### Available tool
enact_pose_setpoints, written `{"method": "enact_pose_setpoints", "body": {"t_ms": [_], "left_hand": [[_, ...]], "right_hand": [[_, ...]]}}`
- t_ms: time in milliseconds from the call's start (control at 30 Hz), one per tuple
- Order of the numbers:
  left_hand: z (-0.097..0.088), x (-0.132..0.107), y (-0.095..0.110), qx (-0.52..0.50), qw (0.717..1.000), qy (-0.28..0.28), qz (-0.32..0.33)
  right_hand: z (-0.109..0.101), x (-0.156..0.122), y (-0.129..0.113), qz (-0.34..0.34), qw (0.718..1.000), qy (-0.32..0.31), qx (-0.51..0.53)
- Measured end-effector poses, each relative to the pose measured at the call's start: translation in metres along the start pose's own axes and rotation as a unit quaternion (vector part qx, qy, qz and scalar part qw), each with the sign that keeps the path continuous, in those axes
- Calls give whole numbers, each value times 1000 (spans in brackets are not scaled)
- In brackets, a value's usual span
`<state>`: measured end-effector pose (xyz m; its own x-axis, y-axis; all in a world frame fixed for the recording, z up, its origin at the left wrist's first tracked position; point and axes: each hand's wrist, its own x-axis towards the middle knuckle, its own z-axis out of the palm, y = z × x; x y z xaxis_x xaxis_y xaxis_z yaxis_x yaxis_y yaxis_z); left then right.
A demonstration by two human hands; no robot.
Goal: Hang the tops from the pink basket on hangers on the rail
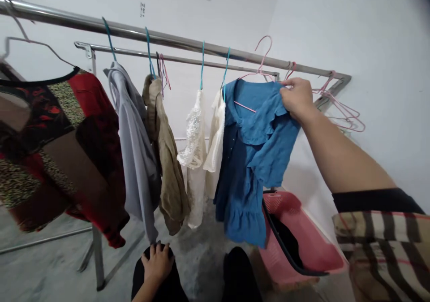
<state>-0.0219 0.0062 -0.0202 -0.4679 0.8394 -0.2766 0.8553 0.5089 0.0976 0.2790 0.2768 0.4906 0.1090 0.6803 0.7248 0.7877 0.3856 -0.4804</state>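
Note:
My right hand (297,97) grips the shoulder of a blue ruffled blouse (247,172) at its upper right side. The blouse is on a pink wire hanger (264,62), whose hook is up by the front metal rail; whether it rests on the rail I cannot tell. Down below, my left hand (157,261) lies on my dark-clothed knee with its fingers spread, holding nothing. Just left of the blouse hang cream lace garments (196,145) on blue hangers.
The metal rail (131,28) also carries a brown garment (168,158), a grey garment (131,145) and a red patterned top (90,158). Bare pink hangers (346,111) hang at the right end. A pink basket (316,230) with something dark inside stands below, right.

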Motion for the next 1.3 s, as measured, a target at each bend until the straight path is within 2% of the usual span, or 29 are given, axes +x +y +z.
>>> {"method": "enact_pose_setpoints", "body": {"t_ms": [67, 167, 300, 433, 533, 700, 833, 967, 1067, 1133, 1200, 1300], "left_hand": [[8, 0, -2, 42, 999, -3, 6], [14, 2, -4, 48, 999, 9, 14], [19, 2, -8, 24, 999, 39, 18], [20, 1, -9, 2, 998, 59, 25], [19, 0, -8, -7, 998, 64, 26], [18, -2, -8, -18, 996, 78, 27], [16, -3, -7, -16, 996, 86, 30], [13, 1, -6, 0, 996, 79, 44], [14, 11, -5, 16, 997, 58, 53], [16, 18, -4, 27, 997, 44, 57], [18, 23, -1, 36, 997, 34, 62], [19, 25, 3, 49, 996, 31, 62]], "right_hand": [[19, 9, -10, 20, 999, -6, -36], [43, 6, -17, 47, 996, -40, -72], [64, -9, -9, 44, 993, -44, -103], [69, -15, 3, 34, 991, -55, -121], [69, -20, 3, 19, 989, -61, -136], [69, -39, 3, -50, 987, -82, -130], [71, -60, 22, -88, 988, -83, -93], [71, -89, 59, -110, 991, -52, -58], [70, -122, 103, -116, 991, -49, -52], [67, -153, 144, -99, 989, -83, -68], [62, -190, 192, -57, 983, -147, -93], [44, -253, 269, 42, 952, -259, -155]]}}
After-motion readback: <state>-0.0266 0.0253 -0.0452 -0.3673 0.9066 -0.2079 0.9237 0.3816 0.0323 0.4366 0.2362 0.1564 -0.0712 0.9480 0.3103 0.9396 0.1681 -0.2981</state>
